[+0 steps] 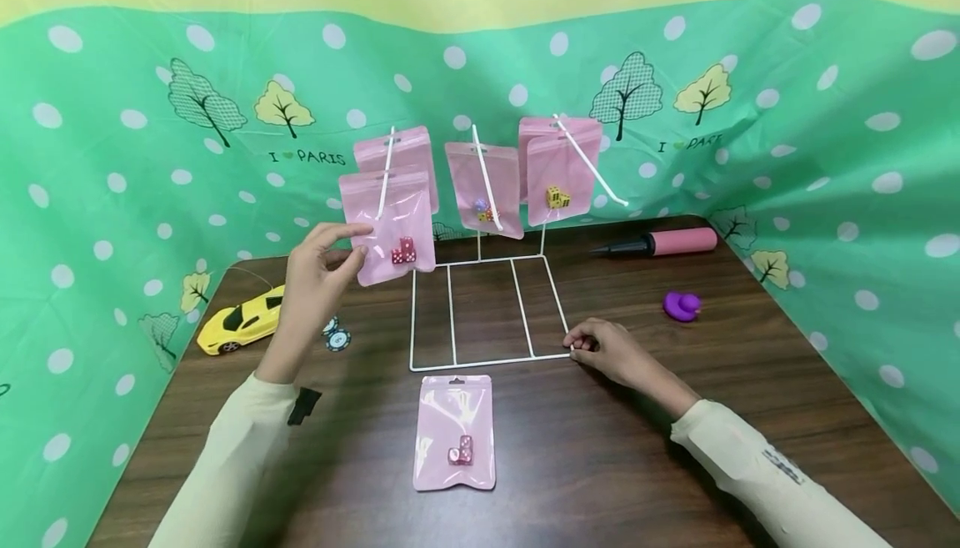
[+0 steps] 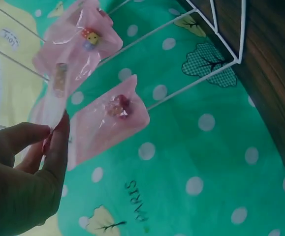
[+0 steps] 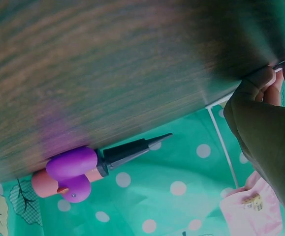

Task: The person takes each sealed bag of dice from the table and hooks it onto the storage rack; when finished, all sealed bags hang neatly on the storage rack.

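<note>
My left hand (image 1: 318, 268) pinches the left edge of a pink zip pouch (image 1: 375, 214) with red dice inside. That pouch hangs on the left prong of a white wire rack (image 1: 491, 362), in front of another pink pouch (image 1: 431, 156). In the left wrist view, thumb and fingers of the left hand (image 2: 29, 172) meet on the pouch's edge. My right hand (image 1: 607, 349) pinches the front right corner of the rack's base. More pouches hang on the other prongs: a middle pouch (image 1: 461, 177) with small colourful pieces and a right pouch (image 1: 540, 173) with yellow dice.
A pink pouch (image 1: 435, 431) with red dice lies on the table before the rack. To the left are a yellow toy car (image 1: 243, 323) and round chips (image 1: 338, 339). A pink hand pump (image 1: 682, 240) and purple duck (image 1: 681, 306) stand right. A dotted green cloth surrounds the table.
</note>
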`<control>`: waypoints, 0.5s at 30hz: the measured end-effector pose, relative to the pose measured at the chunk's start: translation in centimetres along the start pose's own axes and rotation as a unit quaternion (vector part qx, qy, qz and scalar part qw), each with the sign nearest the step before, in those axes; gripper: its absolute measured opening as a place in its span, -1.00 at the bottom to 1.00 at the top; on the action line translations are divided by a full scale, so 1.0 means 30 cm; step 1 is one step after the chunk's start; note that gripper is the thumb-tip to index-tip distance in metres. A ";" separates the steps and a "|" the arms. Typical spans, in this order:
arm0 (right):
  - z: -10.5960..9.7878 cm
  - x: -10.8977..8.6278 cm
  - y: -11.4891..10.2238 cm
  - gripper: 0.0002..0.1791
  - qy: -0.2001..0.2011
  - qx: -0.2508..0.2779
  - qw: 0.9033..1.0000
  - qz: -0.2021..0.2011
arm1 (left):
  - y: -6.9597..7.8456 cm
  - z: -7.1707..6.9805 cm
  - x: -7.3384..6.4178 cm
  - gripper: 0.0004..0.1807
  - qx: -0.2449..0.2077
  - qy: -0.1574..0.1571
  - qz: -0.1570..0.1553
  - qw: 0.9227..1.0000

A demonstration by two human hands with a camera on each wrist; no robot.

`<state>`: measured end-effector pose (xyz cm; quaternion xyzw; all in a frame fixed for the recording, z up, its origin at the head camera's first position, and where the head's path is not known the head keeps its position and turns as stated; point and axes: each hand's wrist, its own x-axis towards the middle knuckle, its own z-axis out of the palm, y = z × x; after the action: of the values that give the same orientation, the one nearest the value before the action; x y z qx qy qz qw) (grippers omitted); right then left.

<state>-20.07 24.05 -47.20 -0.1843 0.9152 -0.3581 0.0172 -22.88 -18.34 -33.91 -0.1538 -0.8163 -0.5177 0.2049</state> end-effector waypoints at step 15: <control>-0.004 -0.001 0.003 -0.88 0.010 0.000 1.000 -0.010 | -0.069 0.044 0.168 -0.61 -0.124 -0.023 -0.128 0.984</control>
<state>-20.09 24.19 -47.17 -0.1896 0.9135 -0.3600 0.0050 -28.43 -17.81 -33.53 -0.0842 -0.7632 -0.6332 0.0980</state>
